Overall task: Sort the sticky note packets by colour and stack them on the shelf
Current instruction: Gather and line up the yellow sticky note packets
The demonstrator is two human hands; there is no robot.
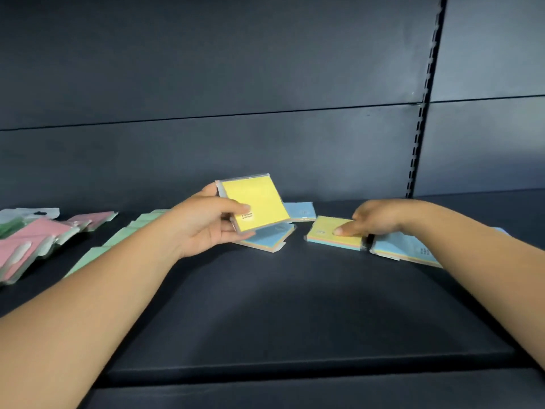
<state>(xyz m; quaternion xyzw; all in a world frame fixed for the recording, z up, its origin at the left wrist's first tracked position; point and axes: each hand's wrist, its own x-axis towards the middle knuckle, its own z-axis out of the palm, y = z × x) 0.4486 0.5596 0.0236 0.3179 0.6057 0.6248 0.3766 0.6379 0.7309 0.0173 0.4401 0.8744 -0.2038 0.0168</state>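
My left hand [206, 222] holds a yellow sticky note packet [255, 206] tilted above the dark shelf [265, 305], thumb on its face. Beneath it lies a blue packet [269, 239], and another blue packet [300, 211] sits behind. My right hand [374, 218] rests on a yellow-topped packet [330, 231] lying flat, with the fingers over its right end and one fingertip pressed on top. A blue packet [407, 250] lies partly under my right forearm.
Pink packets [26, 246] and green ones [11, 225] are heaped at the far left. A row of pale green packets [118, 234] runs beside my left forearm. The shelf's dark back panel [236, 143] and a slotted upright [424, 113] stand behind.
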